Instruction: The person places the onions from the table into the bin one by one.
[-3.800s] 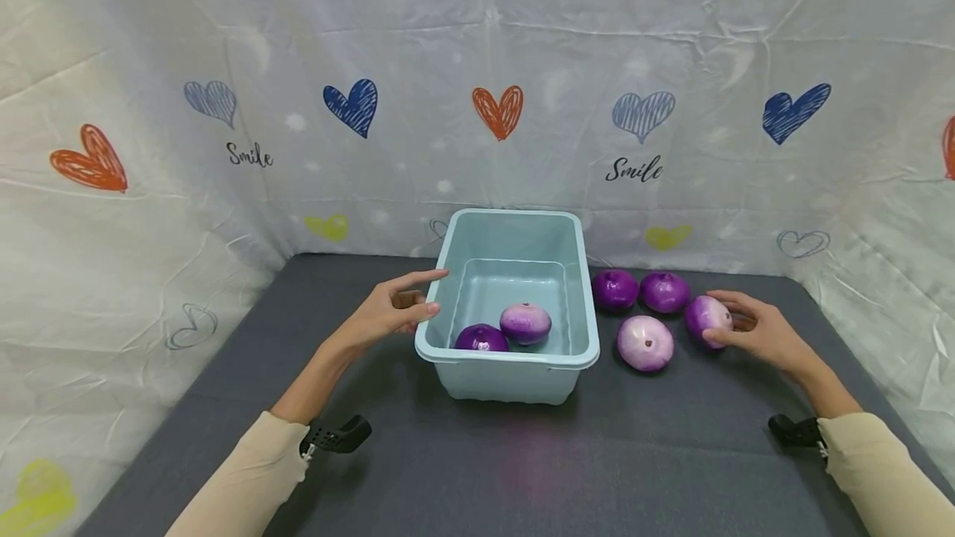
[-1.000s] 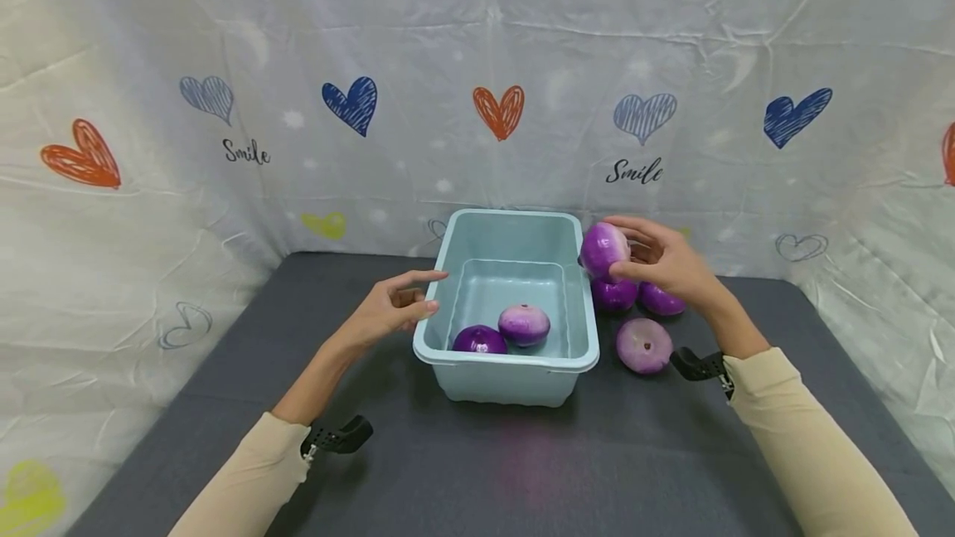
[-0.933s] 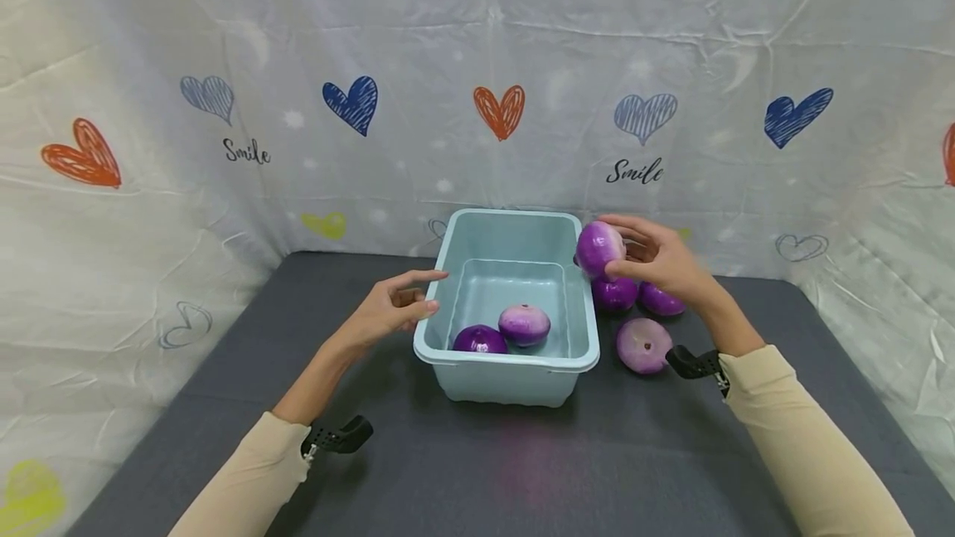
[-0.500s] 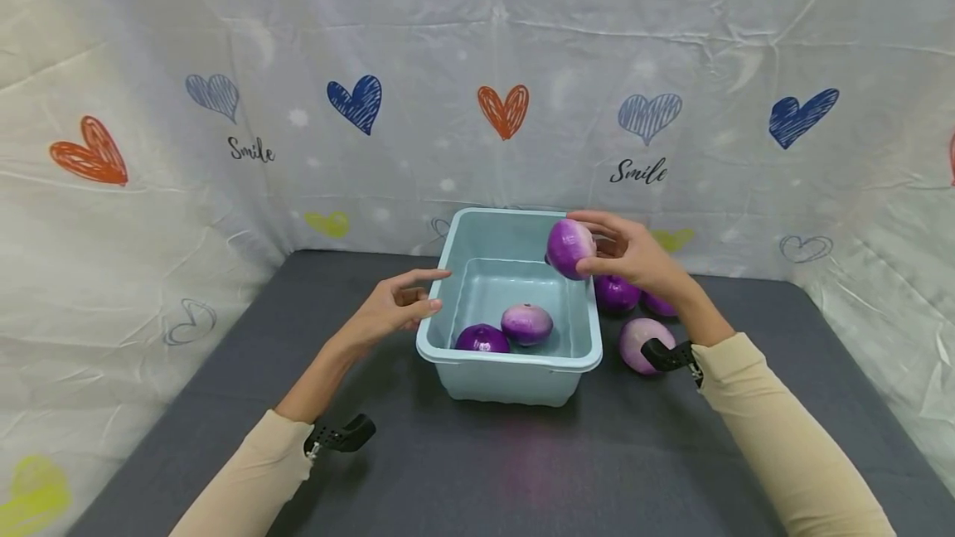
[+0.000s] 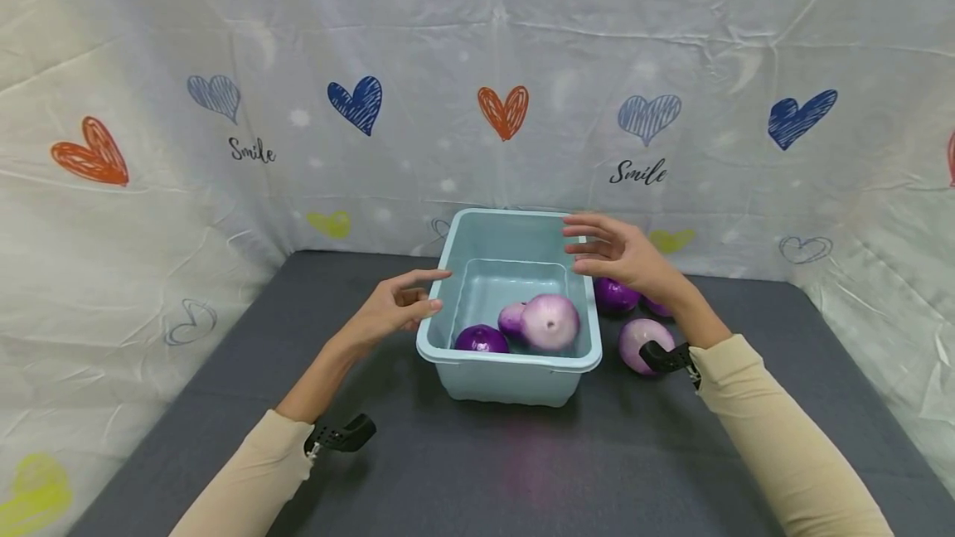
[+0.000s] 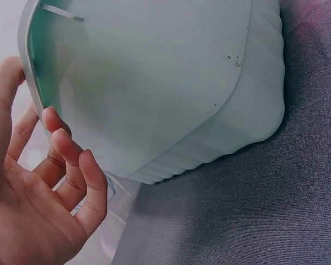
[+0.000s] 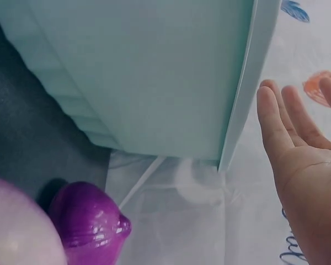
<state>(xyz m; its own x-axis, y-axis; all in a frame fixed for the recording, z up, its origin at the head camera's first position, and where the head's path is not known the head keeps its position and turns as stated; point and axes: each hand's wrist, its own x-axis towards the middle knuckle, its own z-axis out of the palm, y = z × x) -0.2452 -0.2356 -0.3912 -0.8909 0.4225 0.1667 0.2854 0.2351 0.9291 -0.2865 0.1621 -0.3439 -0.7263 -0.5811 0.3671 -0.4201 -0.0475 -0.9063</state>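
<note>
A light blue plastic bin (image 5: pixel 507 361) stands on the table with purple onions inside. A pale onion (image 5: pixel 550 322) lies uppermost at its right, partly covering a second onion (image 5: pixel 511 319); a dark one (image 5: pixel 482 339) is beside them. At the bin's left rim, my left hand (image 5: pixel 388 309) touches the edge with thumb and index finger, its other fingers loosely bent outside the wall in the left wrist view. My right hand (image 5: pixel 619 253) hovers over the right rim, holding nothing; its fingers are spread in the right wrist view (image 7: pixel 306 149).
Right of the bin lie a pale onion (image 5: pixel 637 345), a dark onion (image 5: pixel 616 295) and another dark onion (image 5: pixel 656 307) partly hidden by my right arm. A dark grey cloth covers the table (image 5: pixel 477 471). Behind hangs a white curtain (image 5: pixel 418 40) printed with hearts.
My right hand picked up an onion from the far right, carried it left over the bin and let it go; it now lies inside. My left hand has stayed at the rim.
</note>
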